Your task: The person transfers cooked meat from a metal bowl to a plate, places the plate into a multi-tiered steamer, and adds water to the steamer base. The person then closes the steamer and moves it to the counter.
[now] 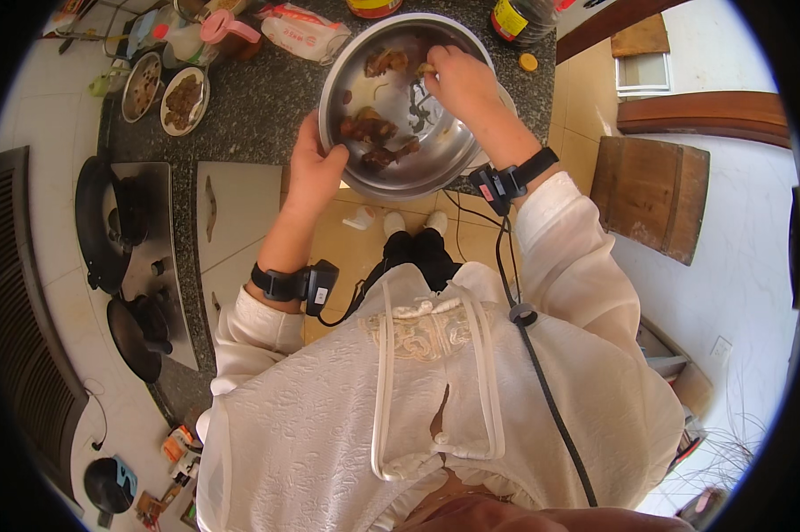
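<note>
A large stainless steel bowl (440,149) is at the counter's near edge, tilted slightly. My left hand (317,163) grips its left rim, thumb over the edge. Inside lie several pieces of dark brown cooked meat (370,128), and a lighter piece (386,62) near the far side. Dark strips (418,110) lie on the bowl's bottom beside my right hand (459,76). That hand reaches over the right side and pinches a small yellowish piece (426,68) between thumb and fingers. Its underside is hidden.
Left on the granite counter (253,100) stand a plate of food (186,103), a metal dish (142,86), a pink-lidded jug (230,30) and a plastic package (303,33). A bottle (516,23) and yellow cap (527,62) are at right. Farther left, a wok (97,226) sits on the stove.
</note>
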Demonstrator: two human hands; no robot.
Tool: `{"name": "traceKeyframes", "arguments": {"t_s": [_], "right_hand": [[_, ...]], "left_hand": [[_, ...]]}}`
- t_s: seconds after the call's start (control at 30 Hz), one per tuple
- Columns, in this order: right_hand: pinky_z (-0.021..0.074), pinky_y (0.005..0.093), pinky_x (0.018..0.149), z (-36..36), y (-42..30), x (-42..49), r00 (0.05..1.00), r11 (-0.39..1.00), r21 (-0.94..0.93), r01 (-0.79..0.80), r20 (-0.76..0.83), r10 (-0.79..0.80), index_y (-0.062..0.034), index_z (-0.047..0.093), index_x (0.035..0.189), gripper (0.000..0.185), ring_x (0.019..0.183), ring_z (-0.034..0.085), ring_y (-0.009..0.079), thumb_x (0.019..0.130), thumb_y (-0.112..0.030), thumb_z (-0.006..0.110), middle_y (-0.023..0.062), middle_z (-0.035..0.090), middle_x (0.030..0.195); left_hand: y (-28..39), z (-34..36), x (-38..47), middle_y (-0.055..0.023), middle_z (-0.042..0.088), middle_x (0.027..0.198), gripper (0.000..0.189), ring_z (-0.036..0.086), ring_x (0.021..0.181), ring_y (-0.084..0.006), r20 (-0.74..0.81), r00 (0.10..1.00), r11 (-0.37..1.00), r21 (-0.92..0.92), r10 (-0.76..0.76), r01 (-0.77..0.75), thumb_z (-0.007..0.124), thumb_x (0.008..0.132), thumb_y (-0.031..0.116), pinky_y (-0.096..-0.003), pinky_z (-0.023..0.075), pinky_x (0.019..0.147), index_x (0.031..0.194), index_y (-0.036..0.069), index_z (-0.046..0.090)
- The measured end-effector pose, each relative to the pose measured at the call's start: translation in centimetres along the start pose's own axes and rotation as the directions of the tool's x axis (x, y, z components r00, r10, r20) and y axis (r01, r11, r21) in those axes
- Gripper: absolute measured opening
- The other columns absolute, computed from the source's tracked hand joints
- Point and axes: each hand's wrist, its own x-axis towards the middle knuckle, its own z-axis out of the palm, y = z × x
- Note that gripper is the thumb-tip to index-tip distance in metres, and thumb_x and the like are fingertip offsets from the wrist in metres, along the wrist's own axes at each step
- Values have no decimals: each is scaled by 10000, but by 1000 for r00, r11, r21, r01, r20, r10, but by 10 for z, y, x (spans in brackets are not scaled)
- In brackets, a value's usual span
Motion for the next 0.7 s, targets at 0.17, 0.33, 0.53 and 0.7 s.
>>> {"name": "traceKeyframes", "arguments": {"t_s": [0.17,0.33,0.53,0.7], "right_hand": [[482,352,639,-3,0,-14,992,986,107,-126,16,125,-81,550,892,226,740,594,267,721,-215,611,94,596,801],[464,302,585,-10,38,-30,940,824,471,-316,38,339,-21,565,798,253,611,576,205,697,-236,654,83,594,679],[482,358,650,1,54,-42,900,857,280,-432,194,390,-31,596,830,285,717,606,289,680,-268,650,128,620,751],[481,324,639,-13,19,-29,972,903,364,-228,34,232,-42,602,873,240,701,604,258,731,-235,624,111,623,748]], "left_hand": [[-9,-6,3,-119,510,1122,511,506,1012,-176,-107,993,998,-37,-51,47,433,720,-56,-269,402,863,1225,-30,359],[-15,-26,7,-140,518,1121,519,515,1007,-190,-182,983,1000,14,-22,25,448,719,-57,-275,412,863,1229,-40,350],[-14,-32,3,-146,499,1142,545,510,1026,-196,-196,979,997,-53,-57,48,456,723,-61,-277,416,867,1250,-46,317],[-7,-19,1,-147,485,1157,554,505,1034,-195,-148,988,998,-55,-48,40,449,726,-63,-279,414,870,1259,-41,299]]}}
